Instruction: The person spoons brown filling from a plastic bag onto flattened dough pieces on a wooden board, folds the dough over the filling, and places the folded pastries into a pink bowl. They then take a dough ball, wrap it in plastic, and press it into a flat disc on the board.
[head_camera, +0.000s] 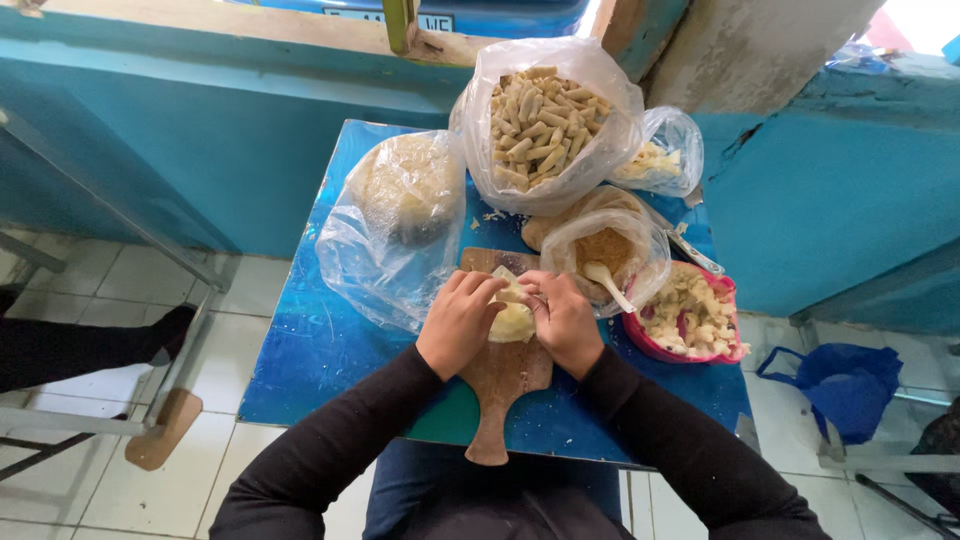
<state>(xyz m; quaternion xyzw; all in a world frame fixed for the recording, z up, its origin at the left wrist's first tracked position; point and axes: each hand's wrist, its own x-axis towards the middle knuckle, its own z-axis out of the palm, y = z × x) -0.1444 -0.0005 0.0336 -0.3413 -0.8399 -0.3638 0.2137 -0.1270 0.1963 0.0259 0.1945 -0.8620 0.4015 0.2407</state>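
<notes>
Head view: both hands meet over a wooden board (503, 372) on a small blue table (310, 350). Left hand (458, 322) and right hand (563, 320) pinch a pale yellow dough piece (513, 318) between them, fingers curled and pressed together on its top edge. Dough looks soft, thin, folded, slightly glossy, partly hidden by the fingers; it sits just above the board's upper half, held at the centre. Board is brown, paddle-shaped, handle toward the person. Black sleeves on both arms.

Around: a clear bag of rolled finger-shaped pieces (540, 120) at the back, a large clear bag with a round dough lump (400, 200) to the left, a small bag with brown filling and a white spoon (608, 282) just right of the hands, a pink bowl of chopped pale bits (690, 318) further right.
</notes>
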